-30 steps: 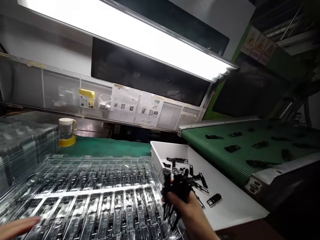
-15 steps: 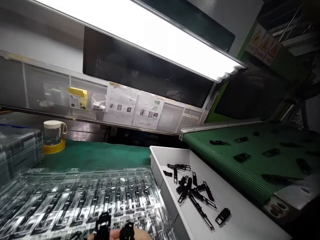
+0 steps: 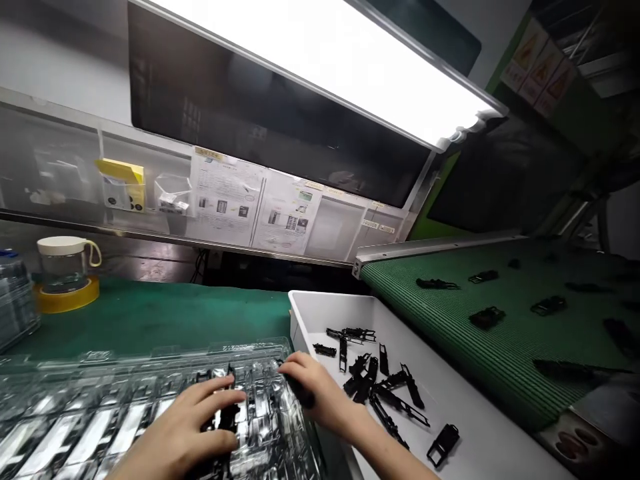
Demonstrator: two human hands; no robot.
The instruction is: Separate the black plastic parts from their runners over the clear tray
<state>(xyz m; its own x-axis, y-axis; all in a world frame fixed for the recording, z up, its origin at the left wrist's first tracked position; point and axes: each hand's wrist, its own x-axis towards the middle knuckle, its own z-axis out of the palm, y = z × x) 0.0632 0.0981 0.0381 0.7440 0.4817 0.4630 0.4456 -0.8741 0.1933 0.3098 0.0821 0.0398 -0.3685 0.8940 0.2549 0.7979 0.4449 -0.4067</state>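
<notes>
1. Conveyor belt point(image 3: 500, 333) fills the right of the frame, green and ribbed, with black parts scattered along it well apart from one another. None of them has been collected.

2. Clear blister tray point(image 3: 125, 407) spreads across the lower left on the green surface point(image 3: 165, 313). Many of its long pockets look shiny and bare; a few near the hands carry black pieces, so by my reading the loading is partly done with plenty of slots left.

3. White bin point(image 3: 480, 433) sits lower centre, between tray and belt. A loose heap of black clips point(image 3: 380, 387) lies on its floor, one stray clip point(image 3: 443, 443) apart near the bottom edge. That stock is unsorted.

4. Left hand point(image 3: 190, 427), bottom centre-left, is spread flat over the tray, fingers pressing down on black parts point(image 3: 225, 417) in the pockets; it looks more like pressing than gripping.

5. Right hand point(image 3: 315, 393), just beside it at the tray's right edge, has its grip closed on a dark piece point(image 3: 300, 392) by the tray's end row.

6. Lidded jar point(image 3: 67, 263) stands on a yellow tape roll point(image 3: 65, 297), far left.
</notes>
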